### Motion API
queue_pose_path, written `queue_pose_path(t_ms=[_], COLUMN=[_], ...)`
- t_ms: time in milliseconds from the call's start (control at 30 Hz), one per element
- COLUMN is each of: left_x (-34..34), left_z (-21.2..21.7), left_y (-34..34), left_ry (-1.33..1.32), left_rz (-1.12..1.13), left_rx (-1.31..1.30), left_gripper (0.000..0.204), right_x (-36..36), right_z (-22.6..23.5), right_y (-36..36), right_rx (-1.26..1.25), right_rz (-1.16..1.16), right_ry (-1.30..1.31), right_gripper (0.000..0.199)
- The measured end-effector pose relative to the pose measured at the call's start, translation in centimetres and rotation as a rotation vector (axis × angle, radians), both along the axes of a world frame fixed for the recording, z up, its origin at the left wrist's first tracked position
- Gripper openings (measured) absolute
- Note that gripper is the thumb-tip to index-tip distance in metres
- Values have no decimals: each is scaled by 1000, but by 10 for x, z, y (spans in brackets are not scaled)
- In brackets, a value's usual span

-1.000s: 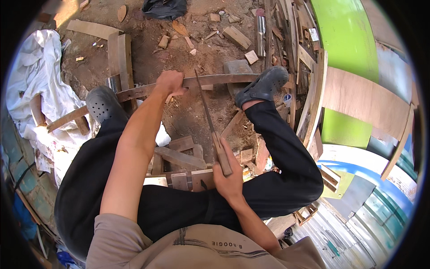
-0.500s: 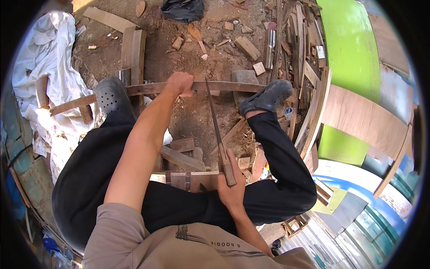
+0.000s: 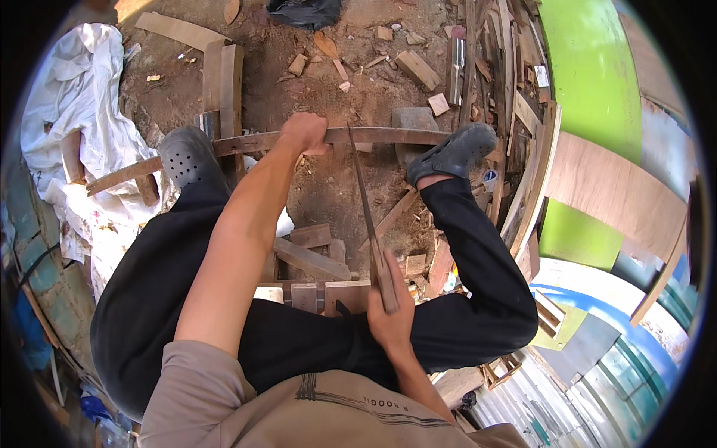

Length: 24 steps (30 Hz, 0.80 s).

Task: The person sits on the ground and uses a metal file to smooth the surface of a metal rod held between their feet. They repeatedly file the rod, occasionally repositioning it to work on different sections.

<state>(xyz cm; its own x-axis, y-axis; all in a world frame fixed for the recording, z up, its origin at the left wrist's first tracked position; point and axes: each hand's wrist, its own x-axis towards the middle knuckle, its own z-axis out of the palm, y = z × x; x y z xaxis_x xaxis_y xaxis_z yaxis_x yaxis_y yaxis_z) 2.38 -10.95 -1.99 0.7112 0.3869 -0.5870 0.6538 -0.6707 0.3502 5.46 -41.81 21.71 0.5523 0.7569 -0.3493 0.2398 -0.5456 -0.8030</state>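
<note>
A long, narrow wooden strip (image 3: 250,143) runs crosswise in front of me, lying under or against my two dark clogs. My left hand (image 3: 305,133) is closed around the strip near its middle. In my right hand (image 3: 390,313) is a handsaw (image 3: 366,201), gripped by its wooden handle close to my lap. The blade points away from me, and its far end meets the strip just right of my left hand. Whether the teeth have cut into the wood is too small to tell.
Wood offcuts (image 3: 317,259) lie between my legs and on the dirt ahead. A white cloth (image 3: 75,97) is heaped at the left, and a black plastic bag (image 3: 304,11) lies at the far side. Long boards (image 3: 534,183) and a green panel (image 3: 590,75) line the right.
The view has shifted slightly. Both hands keep their grips, and the saw stays against the strip with at most a small movement.
</note>
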Motion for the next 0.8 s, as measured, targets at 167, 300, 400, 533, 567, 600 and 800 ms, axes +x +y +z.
queue_pose_path(t_ms=[167,300,400,533,567,600,800], left_x=[19,12,4,11,19,24,2], left_z=[7,5,2,2,4,3,-2], left_y=[-9,-3,2,-4,-7,1,-6], left_ry=[-45,-8,-16,-58,-82,-81,-23], left_rz=[-62,-35,-15,-39,-39,-38,-11], left_rx=[-14,1,17,-11,-26,-4,1], left_gripper=[45,45,45,45,46,46,48], right_x=[31,17,-3,6,17,27,-2], right_z=[-87,-29,12,-57,-81,-88,3], right_y=[88,34,3,56,70,77,-5], right_rx=[-46,-9,22,46,26,66,49], right_rz=[-132,-88,-99,-148,-202,-191,-85], right_ry=[114,75,121,67,108,70,109], right_gripper=[62,63,64,64,63,63,66])
